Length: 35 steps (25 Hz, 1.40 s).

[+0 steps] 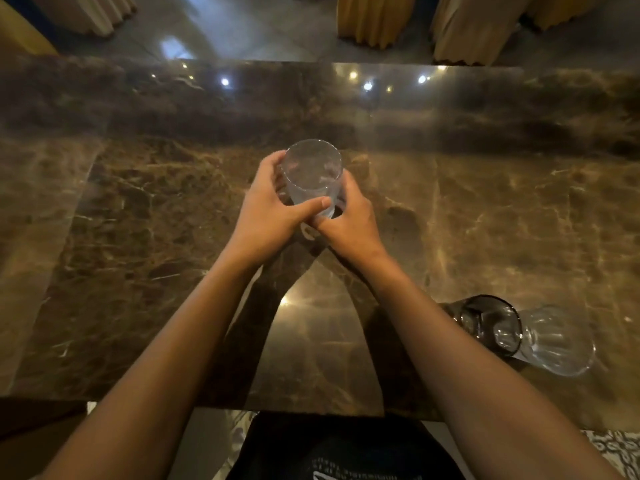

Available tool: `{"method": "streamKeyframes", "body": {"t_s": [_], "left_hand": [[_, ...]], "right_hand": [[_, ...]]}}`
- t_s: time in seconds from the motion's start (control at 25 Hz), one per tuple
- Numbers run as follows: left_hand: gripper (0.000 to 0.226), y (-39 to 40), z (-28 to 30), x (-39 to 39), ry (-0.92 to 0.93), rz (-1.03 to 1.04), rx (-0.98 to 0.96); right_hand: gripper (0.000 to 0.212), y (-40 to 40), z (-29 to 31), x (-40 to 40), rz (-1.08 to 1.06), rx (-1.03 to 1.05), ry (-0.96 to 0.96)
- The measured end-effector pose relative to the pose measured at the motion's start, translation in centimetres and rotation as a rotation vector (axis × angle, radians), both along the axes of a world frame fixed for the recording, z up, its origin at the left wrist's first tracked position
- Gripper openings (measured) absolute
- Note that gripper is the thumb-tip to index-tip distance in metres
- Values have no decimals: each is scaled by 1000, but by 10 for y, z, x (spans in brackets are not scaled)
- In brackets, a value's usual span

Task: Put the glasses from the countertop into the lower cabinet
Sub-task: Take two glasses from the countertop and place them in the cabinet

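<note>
A tall clear glass [311, 173] stands upright in the middle of the brown marble countertop [145, 216]. My left hand [268, 211] wraps its left side, thumb across the front. My right hand [349, 221] grips its lower right side. Both hands hold the same glass. At the right, near the front edge, a dark-rimmed glass [491, 325] and a clear ribbed glass [557, 341] stand side by side, touching or overlapping in view. The lower cabinet is not in view.
The countertop's front edge [311, 410] runs just in front of my body. Beyond the far edge lie a shiny tiled floor [242, 26] and fabric-draped furniture [478, 26]. Ceiling lights reflect in the marble.
</note>
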State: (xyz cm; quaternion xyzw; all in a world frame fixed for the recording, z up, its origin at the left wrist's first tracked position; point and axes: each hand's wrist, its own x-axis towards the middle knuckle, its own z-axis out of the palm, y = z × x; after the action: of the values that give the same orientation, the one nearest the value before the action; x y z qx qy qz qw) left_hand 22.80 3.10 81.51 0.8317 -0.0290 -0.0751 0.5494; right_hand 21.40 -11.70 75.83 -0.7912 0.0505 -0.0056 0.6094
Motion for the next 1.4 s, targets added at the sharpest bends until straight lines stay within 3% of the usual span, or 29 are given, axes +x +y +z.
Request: {"method": "streamKeyframes", "body": {"t_s": [0.28,0.64,1.08,1.28,1.4], "left_hand": [[78,38,11,-26,-40,-31,39],[87,132,10,-127,24,54,-4],[81,135,3,-172,11,94,-48],[110,133,16,-183,77,80,0],[106,128,36,-187,-179,67,169]], "right_hand": [[78,31,-11,-22,52,-60,-81],[80,117,-11,-109,229,-122,-111],[85,123,-7,-152,235,-138,-123],[106,123,1,-156,285,-102,-47],[117,117,12,-164,289,-60,-4]]}}
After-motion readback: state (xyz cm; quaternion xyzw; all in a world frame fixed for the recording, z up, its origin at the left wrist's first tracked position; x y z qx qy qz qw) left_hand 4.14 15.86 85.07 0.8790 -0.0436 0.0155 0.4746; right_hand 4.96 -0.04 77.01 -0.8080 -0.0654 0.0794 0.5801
